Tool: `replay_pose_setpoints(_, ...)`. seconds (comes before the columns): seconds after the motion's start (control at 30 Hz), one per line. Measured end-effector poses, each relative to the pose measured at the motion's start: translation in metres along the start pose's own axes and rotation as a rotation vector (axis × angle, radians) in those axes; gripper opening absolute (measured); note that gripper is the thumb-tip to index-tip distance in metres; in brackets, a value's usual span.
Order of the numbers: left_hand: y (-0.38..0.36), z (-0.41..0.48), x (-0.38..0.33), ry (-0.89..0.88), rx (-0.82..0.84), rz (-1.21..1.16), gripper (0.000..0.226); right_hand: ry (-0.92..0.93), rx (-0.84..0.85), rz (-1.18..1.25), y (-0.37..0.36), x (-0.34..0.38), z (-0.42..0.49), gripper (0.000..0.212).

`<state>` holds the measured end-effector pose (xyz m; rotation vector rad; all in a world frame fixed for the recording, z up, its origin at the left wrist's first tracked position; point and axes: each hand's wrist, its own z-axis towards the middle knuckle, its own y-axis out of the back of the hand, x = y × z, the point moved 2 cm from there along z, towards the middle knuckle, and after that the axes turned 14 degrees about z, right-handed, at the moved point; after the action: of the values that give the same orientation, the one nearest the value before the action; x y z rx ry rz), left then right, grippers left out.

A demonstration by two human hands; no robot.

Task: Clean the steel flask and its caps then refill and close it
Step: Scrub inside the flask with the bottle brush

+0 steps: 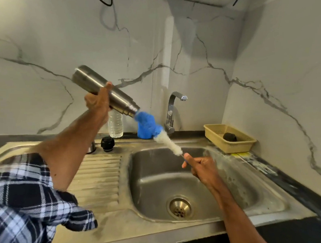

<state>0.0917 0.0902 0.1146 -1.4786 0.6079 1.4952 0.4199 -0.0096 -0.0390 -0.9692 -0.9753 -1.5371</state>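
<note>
My left hand (98, 102) grips the steel flask (89, 80) around its middle, raised above the sink and tilted with its open mouth pointing down to the right. My right hand (202, 167) holds the handle of a bottle brush (168, 143) with blue and white bristles; the blue tip sits right at the flask's mouth. A black cap (107, 141) stands on the drainboard behind my left arm. A steel cap (91, 147) shows partly beside it, mostly hidden by my forearm.
The steel sink (160, 187) with its drain lies below my hands, the tap (172, 109) behind it. A clear water bottle (115, 126) and a blue object (145, 131) stand at the back. A beige basket (230, 137) holding a dark scrubber sits right.
</note>
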Motion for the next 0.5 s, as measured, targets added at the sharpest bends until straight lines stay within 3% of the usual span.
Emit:
replay_pose_setpoints(0.17,0.027,0.014,-0.034,-0.063,0.073,0.098,0.062,-0.041,-0.061,-0.079,-0.002,-0.003,0.003,0.036)
replay_pose_setpoints(0.3,0.028,-0.005,-0.017,-0.033,0.154,0.189,0.07,-0.038,-0.177,-0.197,0.007,-0.006,0.001,0.035)
replay_pose_setpoints(0.5,0.019,-0.076,0.028,0.151,0.39,0.191,0.062,-0.073,-0.212,-0.027,0.005,0.002,-0.001,0.035)
